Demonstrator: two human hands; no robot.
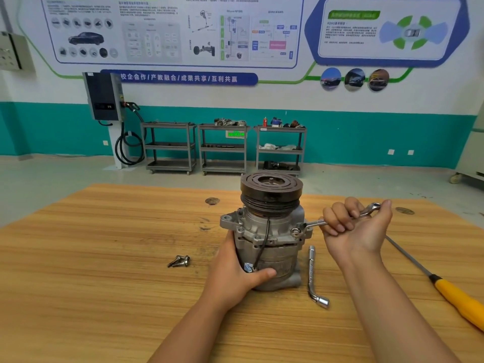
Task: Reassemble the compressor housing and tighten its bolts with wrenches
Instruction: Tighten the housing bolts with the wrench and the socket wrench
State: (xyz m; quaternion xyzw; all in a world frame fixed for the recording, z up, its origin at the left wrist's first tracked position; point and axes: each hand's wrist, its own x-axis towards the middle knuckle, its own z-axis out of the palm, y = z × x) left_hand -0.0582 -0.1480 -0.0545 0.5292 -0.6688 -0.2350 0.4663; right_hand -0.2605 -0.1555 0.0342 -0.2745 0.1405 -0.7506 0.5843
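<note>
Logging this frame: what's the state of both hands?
Left hand: grips the compressor.
Right hand: grips the ring wrench, ring end against the compressor.

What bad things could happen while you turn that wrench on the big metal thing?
1. The ring wrench might slip off the compressor, and the right hand gripping it could bang into the metal.
2. The compressor stands upright, pulley on top, steadied only by the left hand; a hard pull could tip it.
3. The loose bolts on the table could roll away or be forgotten.
</note>
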